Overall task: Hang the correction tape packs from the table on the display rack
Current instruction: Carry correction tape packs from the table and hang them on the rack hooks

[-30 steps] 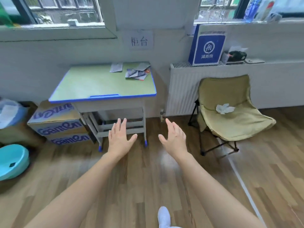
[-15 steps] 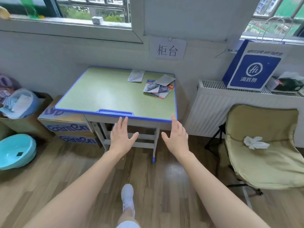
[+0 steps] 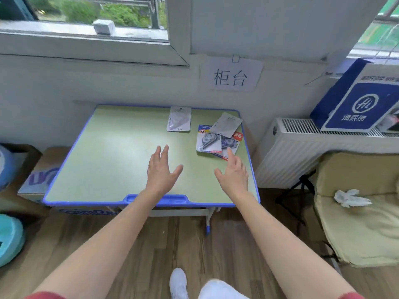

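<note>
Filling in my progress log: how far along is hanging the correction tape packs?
Done: nothing visible; no display rack is in view. In hand: nothing; the left hand and right hand hover open over the table, the right nearest the overlapping pile of packs. Left: that pile and the single pack at the far edge all need picking up and hanging.

Daylight comes in through a window (image 3: 86, 14) above the white wall (image 3: 108, 83). A white radiator (image 3: 291, 158) stands beside a khaki folding chair (image 3: 356, 234) on the wood-plank floor (image 3: 194, 244).
</note>
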Available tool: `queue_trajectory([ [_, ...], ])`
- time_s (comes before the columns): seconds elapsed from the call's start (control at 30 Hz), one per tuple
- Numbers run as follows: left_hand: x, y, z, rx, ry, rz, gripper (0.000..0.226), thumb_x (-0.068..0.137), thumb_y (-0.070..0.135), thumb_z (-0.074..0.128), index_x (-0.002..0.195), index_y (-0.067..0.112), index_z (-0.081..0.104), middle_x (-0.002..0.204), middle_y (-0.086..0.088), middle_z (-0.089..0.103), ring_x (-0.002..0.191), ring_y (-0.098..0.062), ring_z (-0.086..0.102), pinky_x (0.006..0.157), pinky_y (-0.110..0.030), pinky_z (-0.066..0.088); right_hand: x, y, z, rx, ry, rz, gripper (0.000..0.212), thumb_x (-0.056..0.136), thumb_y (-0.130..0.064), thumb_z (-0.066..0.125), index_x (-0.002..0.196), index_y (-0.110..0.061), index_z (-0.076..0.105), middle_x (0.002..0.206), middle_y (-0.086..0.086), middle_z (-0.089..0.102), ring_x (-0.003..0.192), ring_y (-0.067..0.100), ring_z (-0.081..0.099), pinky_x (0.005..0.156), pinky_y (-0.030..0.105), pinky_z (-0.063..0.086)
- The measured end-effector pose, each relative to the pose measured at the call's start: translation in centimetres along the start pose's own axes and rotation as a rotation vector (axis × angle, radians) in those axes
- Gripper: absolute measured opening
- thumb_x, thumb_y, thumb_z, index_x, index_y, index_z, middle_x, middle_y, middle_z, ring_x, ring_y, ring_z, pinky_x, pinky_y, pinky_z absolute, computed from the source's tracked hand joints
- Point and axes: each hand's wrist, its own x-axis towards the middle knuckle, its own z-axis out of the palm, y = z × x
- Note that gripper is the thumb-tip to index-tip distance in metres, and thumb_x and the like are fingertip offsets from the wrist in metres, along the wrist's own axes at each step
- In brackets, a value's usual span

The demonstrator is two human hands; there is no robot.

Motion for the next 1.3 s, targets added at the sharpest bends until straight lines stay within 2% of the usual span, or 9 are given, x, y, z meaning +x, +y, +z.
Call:
queue_trajectory([
  [0.37,12.4,0.0,2.6,-0.013,-0.078,-0.021,0.077,0.091,0.032,0.060,0.151,0.016,0.015,0.159,-0.008,0.007,0.146,-0.026,0.006,0.117,-0.038,0.011,13.3,-1.7,2.2,0.023,0.047,0.149,0.074,0.093,-0.036,0.054,0.152,-0.019,0.012,0.154,0.017,0.017,0.137,0.034,0.025,0.108,0.042,0.028],
  [0.47,16.7,0.1,3.3,0.029,-0.089,-0.040,0.081,0.088,0.033,0.063,0.151,0.019,0.014,0.159,-0.006,0.007,0.146,-0.027,0.006,0.117,-0.038,0.012,17.4,-2.2,2.5,0.022,0.106,0.162,0.077,0.093,-0.037,0.055,0.152,-0.019,0.010,0.156,0.018,0.011,0.139,0.035,0.020,0.111,0.040,0.022],
  [0.63,22.4,0.9,5.2,0.082,-0.101,-0.112,0.085,0.084,0.037,0.068,0.151,0.018,0.018,0.159,-0.007,0.010,0.144,-0.034,0.008,0.117,-0.041,0.013,23.1,-2.1,3.3,0.015,0.006,0.316,0.090,0.088,-0.055,0.055,0.152,-0.025,-0.001,0.158,0.018,0.000,0.142,0.039,0.015,0.114,0.045,0.018],
  [0.8,25.4,1.0,6.6,0.187,-0.138,-0.216,0.089,0.086,0.045,0.063,0.152,0.018,0.010,0.159,-0.011,-0.002,0.144,-0.041,-0.001,0.116,-0.046,0.005,26.0,-1.8,4.6,0.002,-0.103,0.361,0.102,0.082,-0.064,0.057,0.151,-0.028,-0.008,0.158,0.019,-0.009,0.143,0.045,0.004,0.114,0.053,0.014],
  [0.93,26.6,0.8,7.5,0.229,-0.090,-0.179,0.091,0.084,0.049,0.064,0.152,0.019,0.011,0.159,-0.012,-0.001,0.144,-0.039,0.001,0.116,-0.046,0.007,26.9,-1.7,5.3,-0.059,-0.104,0.345,0.102,0.081,-0.061,0.061,0.151,-0.028,-0.007,0.158,0.017,-0.009,0.142,0.046,0.003,0.114,0.054,0.014],
  [1.1,27.2,0.8,8.2,0.202,-0.054,-0.138,0.086,0.084,0.039,0.066,0.151,0.018,0.016,0.159,-0.012,0.003,0.145,-0.037,0.004,0.116,-0.043,0.007,27.7,-1.7,5.7,-0.046,-0.113,0.344,0.096,0.084,-0.051,0.064,0.151,-0.029,0.000,0.158,0.016,-0.008,0.142,0.045,0.002,0.114,0.051,0.015],
  [1.3,27.1,0.6,7.6,0.140,-0.012,-0.115,0.083,0.077,0.029,0.071,0.147,0.016,0.029,0.157,-0.013,0.015,0.140,-0.037,0.018,0.114,-0.044,0.018,27.9,-2.4,5.3,-0.001,-0.081,0.287,0.093,0.082,-0.045,0.068,0.151,-0.027,0.008,0.157,0.014,0.001,0.141,0.043,0.008,0.114,0.049,0.017],
])
